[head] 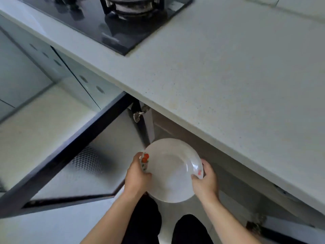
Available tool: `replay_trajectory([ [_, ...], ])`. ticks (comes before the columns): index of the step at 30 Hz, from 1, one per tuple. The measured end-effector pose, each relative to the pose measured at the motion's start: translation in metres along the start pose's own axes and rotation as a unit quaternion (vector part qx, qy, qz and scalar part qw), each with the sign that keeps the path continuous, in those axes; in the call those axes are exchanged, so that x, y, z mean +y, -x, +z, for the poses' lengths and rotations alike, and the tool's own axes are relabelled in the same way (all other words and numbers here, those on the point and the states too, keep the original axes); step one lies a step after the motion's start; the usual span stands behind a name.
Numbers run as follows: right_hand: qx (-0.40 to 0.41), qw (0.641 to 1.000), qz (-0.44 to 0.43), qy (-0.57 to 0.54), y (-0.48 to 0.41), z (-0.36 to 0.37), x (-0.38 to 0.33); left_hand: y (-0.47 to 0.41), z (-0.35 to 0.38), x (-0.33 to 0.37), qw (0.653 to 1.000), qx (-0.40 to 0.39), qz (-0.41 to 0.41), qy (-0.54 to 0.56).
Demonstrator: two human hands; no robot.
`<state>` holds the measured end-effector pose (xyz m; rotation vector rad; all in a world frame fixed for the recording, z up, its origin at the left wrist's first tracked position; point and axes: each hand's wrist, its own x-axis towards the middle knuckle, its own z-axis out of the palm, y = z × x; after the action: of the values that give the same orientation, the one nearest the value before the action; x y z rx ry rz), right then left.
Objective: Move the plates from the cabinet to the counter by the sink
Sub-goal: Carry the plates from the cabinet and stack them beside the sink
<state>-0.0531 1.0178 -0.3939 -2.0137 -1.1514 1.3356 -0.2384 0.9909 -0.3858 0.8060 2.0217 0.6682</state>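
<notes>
A white plate [173,170] with small red prints on its rim is out of the cabinet [177,132] and held in the air just below the front edge of the worktop [228,85], over the person's dark-trousered knees. The left hand [136,176] grips the plate's left rim and the right hand [205,182] grips its right rim. The fingers [206,163] of both hands are curled round the edge, with the thumbs on the upper face. The cabinet door [70,155], frosted glass in a dark frame, stands swung wide open to the left. A black hob [114,23] sits at the far left end of the worktop. The sink is not in view, so I cannot tell whether any plates already stand beside it, and the cabinet's inside is too dark and hidden to show how many remain. Judging from this, the task is at the carrying stage for this plate. It has been taken out but not yet set down, so it must be raised over the worktop edge and taken to the sink side. Any other plates would follow.
</notes>
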Motion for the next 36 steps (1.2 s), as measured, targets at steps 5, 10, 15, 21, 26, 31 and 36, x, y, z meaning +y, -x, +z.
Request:
replay_trajectory([
  [5, -0.051, 0.998, -0.012, 0.021, 0.076, -0.033, -0.040, 0.086, -0.054, 0.028, 0.999, 0.027, -0.039, 0.005],
  [10, -0.099, 0.993, -0.056, 0.020, 0.144, -0.072, -0.083, 0.168, -0.099, 0.056, 0.995, 0.060, -0.072, 0.024],
  [15, -0.122, 0.988, -0.098, 0.006, 0.201, -0.103, -0.116, 0.242, -0.132, 0.080, 0.990, 0.103, -0.070, 0.066],
  [21, -0.148, 0.974, -0.173, -0.013, 0.256, -0.122, -0.146, 0.301, -0.175, 0.086, 0.981, 0.135, -0.038, 0.136],
  [26, -0.183, 0.956, -0.228, -0.012, 0.294, -0.107, -0.167, 0.335, -0.213, 0.074, 0.962, 0.191, -0.018, 0.194],
  [31, -0.206, 0.945, -0.255, -0.013, 0.331, -0.076, -0.181, 0.357, -0.256, 0.046, 0.944, 0.229, -0.010, 0.238],
  [36, -0.210, 0.937, -0.280, -0.008, 0.376, -0.015, -0.196, 0.366, -0.319, 0.008, 0.931, 0.253, 0.003, 0.262],
])
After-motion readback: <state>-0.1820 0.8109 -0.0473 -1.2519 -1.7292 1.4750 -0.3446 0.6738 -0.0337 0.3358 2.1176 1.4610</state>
